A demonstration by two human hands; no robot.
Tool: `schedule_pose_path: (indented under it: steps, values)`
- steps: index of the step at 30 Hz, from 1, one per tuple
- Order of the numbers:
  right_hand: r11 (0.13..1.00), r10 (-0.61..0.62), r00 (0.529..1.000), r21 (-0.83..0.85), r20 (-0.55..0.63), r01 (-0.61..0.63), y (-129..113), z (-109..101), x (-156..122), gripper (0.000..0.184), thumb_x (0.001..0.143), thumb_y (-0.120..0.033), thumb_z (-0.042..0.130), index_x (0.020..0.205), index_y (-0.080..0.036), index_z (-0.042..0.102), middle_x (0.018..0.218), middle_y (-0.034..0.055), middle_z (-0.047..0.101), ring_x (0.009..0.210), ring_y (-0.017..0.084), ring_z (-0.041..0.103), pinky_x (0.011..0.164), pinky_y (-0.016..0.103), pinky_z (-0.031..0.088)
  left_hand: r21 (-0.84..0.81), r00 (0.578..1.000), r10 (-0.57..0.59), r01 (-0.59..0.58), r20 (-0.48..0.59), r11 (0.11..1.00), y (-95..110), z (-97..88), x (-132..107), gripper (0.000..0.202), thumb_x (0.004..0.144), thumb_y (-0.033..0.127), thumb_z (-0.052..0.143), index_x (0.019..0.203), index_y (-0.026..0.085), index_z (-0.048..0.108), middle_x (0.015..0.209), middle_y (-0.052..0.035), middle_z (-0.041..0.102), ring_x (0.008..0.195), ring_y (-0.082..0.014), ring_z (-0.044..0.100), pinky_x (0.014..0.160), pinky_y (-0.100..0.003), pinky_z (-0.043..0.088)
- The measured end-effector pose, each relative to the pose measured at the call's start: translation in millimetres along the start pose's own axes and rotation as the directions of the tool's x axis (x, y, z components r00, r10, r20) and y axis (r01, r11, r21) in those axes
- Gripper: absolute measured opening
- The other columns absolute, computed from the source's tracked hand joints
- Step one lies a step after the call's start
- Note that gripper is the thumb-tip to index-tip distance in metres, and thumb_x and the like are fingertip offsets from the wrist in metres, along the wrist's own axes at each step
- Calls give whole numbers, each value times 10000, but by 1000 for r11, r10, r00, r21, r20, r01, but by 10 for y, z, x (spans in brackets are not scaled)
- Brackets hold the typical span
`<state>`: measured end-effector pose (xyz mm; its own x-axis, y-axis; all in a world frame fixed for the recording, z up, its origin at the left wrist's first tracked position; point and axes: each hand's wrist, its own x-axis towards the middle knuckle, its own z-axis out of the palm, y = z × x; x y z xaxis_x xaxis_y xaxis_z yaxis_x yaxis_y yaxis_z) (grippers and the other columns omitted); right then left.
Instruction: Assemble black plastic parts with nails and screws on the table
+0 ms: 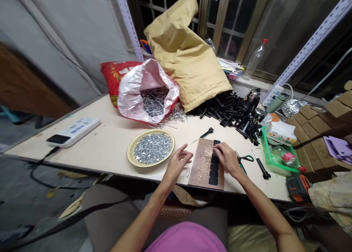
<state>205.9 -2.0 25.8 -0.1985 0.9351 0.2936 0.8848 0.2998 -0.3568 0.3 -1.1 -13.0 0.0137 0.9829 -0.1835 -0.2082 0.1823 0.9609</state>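
Brown board (202, 164) lower centre, black pads (213, 170) in row down its right side. Right hand (227, 157) fingertips on top pad, likely steadying it; pinch unclear. Left hand (178, 159) hovers beside board, fingers loosely curled, contents unclear. Plate (128, 151) of pins just left, probably for easy reach.

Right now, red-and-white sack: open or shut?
Open. The sack lies on its side, mouth gaping, metal pins visible inside and a few spilled onto the table.
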Motion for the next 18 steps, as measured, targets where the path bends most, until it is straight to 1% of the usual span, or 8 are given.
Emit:
schedule_pose_path:
  steps: [2, 4, 5, 7, 9, 11, 14, 18]
  values:
    - [997, 51, 998, -56, 23, -50, 231, -62, -60, 145, 909, -220, 490, 904, -227, 635, 884, 22, 610, 762, 148, 602, 611, 228, 427, 169, 996, 65, -74, 56, 983, -122, 52, -13, 567, 683, 449, 656, 1153, 140, 593, 811, -25, 627, 795, -178, 617, 728, -339, 534]
    - [993, 62, 997, -101, 38, -58, 413, -61, -98, 145, 906, -210, 500, 899, -230, 643, 891, 19, 594, 743, 138, 590, 596, 221, 414, 338, 977, 167, -204, 135, 919, -248, 123, -42, 459, 731, 424, 614, 1111, 166, 620, 872, -54, 657, 868, -208, 621, 811, -381, 516]
    - [992, 55, 998, -112, 44, -49, 483, -43, -104, 144, 906, -208, 504, 900, -231, 646, 888, 18, 589, 744, 135, 585, 598, 219, 409, 406, 958, 226, -280, 176, 870, -306, 161, -61, 412, 754, 409, 596, 1098, 184, 627, 921, -68, 668, 920, -224, 615, 855, -402, 499]
    - [993, 34, 998, -114, 51, -28, 585, 10, -90, 143, 908, -207, 510, 902, -231, 651, 865, 13, 586, 758, 133, 579, 610, 216, 404, 497, 907, 336, -421, 255, 758, -407, 226, -103, 351, 805, 380, 552, 1107, 214, 621, 1036, -87, 670, 1025, -245, 587, 921, -433, 467]
    - [995, 20, 999, -98, 50, -15, 653, 62, -55, 143, 911, -212, 514, 908, -230, 656, 849, 10, 586, 778, 132, 576, 621, 213, 400, 547, 854, 411, -520, 319, 656, -490, 270, -134, 327, 855, 354, 494, 1136, 223, 598, 1119, -97, 653, 1076, -248, 570, 939, -442, 458]
    - [997, 8, 999, -78, 47, -4, 706, 101, -18, 151, 918, -225, 510, 917, -228, 661, 848, 11, 587, 784, 131, 573, 621, 215, 396, 586, 816, 455, -574, 356, 572, -560, 290, -145, 324, 886, 334, 449, 1158, 215, 578, 1139, -106, 645, 1076, -247, 574, 928, -440, 470]
    - [997, -30, 998, -63, 48, 33, 785, 134, 27, 168, 928, -244, 497, 927, -226, 664, 861, 20, 594, 809, 138, 567, 645, 225, 402, 643, 780, 503, -608, 372, 466, -645, 297, -135, 328, 906, 316, 418, 1175, 195, 559, 1129, -121, 642, 1065, -252, 579, 910, -440, 485]
    - [989, -107, 993, -99, 49, 111, 914, 155, 127, 181, 934, -262, 486, 911, -215, 660, 869, 30, 607, 817, 147, 545, 670, 242, 397, 686, 738, 560, -628, 376, 367, -727, 307, -120, 334, 918, 278, 396, 1208, 188, 533, 1120, -130, 641, 1052, -252, 582, 889, -438, 497]
